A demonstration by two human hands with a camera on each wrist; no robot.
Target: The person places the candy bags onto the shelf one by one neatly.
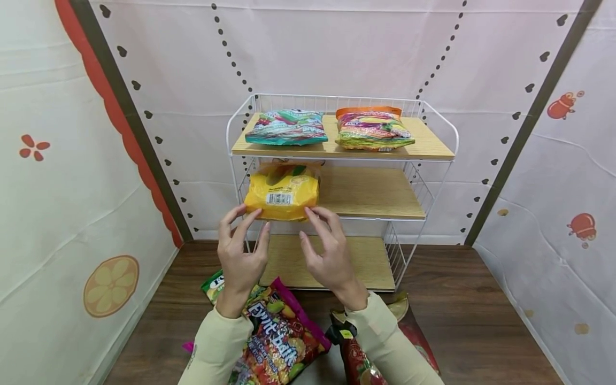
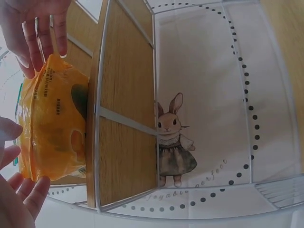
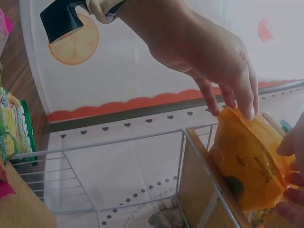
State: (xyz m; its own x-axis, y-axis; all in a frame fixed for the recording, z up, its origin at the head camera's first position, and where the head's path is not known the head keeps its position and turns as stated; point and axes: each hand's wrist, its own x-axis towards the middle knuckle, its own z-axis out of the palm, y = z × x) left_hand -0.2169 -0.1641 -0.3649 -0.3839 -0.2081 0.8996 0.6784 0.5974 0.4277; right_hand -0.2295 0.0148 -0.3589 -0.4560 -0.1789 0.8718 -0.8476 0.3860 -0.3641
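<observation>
A yellow snack bag [image 1: 283, 193] with a white barcode label lies on the left of the middle shelf [image 1: 370, 192]. My left hand [image 1: 242, 251] touches the bag's lower left front corner with straight fingertips, the thumb held apart below. At the lower right corner, the fingertips of my right hand [image 1: 329, 254] rest on the bag, its thumb also away from it. In the left wrist view the yellow bag [image 2: 54, 123] sits between both hands. The right wrist view shows fingers at either end of the bag [image 3: 251, 161].
On the top shelf lie a teal candy bag [image 1: 287, 128] and an orange-topped candy bag [image 1: 372, 128]. Below my arms are a Fruit-bak style candy bag [image 1: 276, 337], a green packet [image 1: 212, 286] and red packets [image 1: 356, 355]. White wire sides [image 1: 397, 256] frame the rack.
</observation>
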